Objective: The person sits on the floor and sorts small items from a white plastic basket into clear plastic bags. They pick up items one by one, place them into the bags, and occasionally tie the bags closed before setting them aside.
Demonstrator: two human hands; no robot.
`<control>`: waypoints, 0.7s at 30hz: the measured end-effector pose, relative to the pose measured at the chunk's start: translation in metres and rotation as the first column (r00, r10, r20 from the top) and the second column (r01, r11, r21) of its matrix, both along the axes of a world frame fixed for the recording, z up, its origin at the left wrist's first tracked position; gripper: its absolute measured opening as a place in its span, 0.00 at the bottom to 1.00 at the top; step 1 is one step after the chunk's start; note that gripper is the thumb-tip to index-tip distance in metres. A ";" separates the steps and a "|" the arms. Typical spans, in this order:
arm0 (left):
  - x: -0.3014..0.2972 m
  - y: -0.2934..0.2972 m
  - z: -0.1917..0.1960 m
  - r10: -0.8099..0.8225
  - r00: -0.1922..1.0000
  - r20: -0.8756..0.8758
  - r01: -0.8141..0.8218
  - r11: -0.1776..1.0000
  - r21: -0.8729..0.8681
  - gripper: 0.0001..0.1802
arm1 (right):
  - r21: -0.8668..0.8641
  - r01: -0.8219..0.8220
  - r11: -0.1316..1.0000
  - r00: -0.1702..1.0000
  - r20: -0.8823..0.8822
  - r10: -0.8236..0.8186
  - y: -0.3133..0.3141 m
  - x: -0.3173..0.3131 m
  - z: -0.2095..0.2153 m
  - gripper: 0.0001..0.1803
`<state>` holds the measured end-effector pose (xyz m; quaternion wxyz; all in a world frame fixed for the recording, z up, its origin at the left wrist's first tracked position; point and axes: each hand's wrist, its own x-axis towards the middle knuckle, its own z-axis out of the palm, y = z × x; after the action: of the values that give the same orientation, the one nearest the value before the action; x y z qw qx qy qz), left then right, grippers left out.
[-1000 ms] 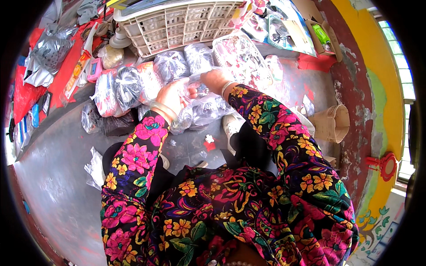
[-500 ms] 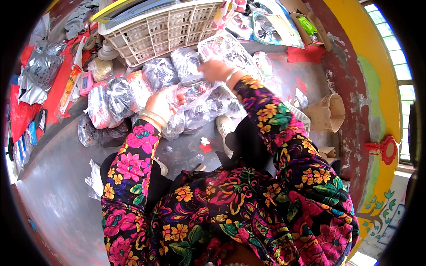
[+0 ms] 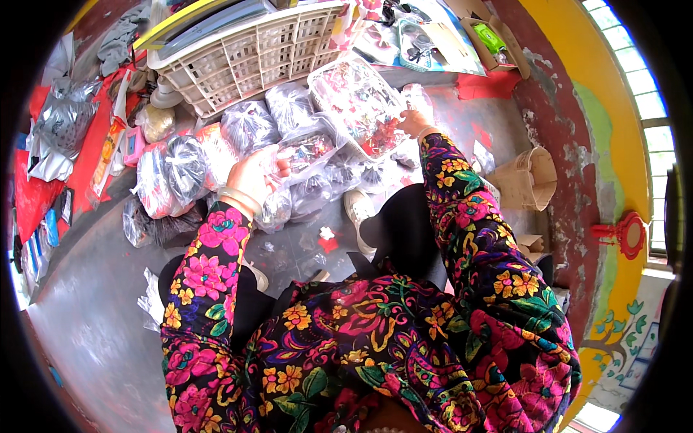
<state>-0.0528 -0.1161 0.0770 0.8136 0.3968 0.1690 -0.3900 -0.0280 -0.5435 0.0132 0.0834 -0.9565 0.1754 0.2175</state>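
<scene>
Left hand [image 3: 251,175] closed around a small clear bag [image 3: 303,153] of trinkets; right hand [image 3: 413,123] pinches the edge of a clear tray [image 3: 357,105], just beyond the bag.

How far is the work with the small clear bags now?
Looks done: several filled clear bags lie knotted on the floor beside the white crate. In hand: the left hand holds a clear bag, while the right hand reaches into the clear tray of small red pieces. Left: the tray looks far from empty.
</scene>
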 end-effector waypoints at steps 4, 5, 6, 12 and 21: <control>-0.001 0.001 0.004 0.032 0.999 0.007 -0.032 0.999 0.003 0.12 | -0.017 0.013 1.000 1.000 0.025 -0.012 0.022 0.000 0.007 0.30; -0.002 0.002 0.005 0.048 0.999 0.007 -0.048 0.999 0.009 0.12 | -0.064 -0.034 0.997 0.999 -0.016 0.034 0.030 0.006 0.010 0.30; -0.001 0.003 0.004 0.047 0.999 0.010 -0.047 0.999 0.012 0.12 | -0.114 -0.081 0.990 0.995 -0.060 0.074 0.036 0.009 0.016 0.30; 0.001 0.002 -0.002 0.016 1.000 0.015 -0.016 1.000 0.000 0.12 | -0.166 -0.079 0.983 0.993 -0.104 0.063 0.028 0.014 0.005 0.25; 0.001 -0.002 -0.003 0.012 1.000 0.002 -0.012 0.999 -0.029 0.13 | -0.280 -0.165 0.946 0.977 -0.178 0.117 0.033 0.019 0.004 0.22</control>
<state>-0.0523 -0.1185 0.0743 0.8219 0.3843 0.1646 -0.3869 -0.0091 -0.5103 0.0168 -0.0893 -0.9480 0.1428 0.2701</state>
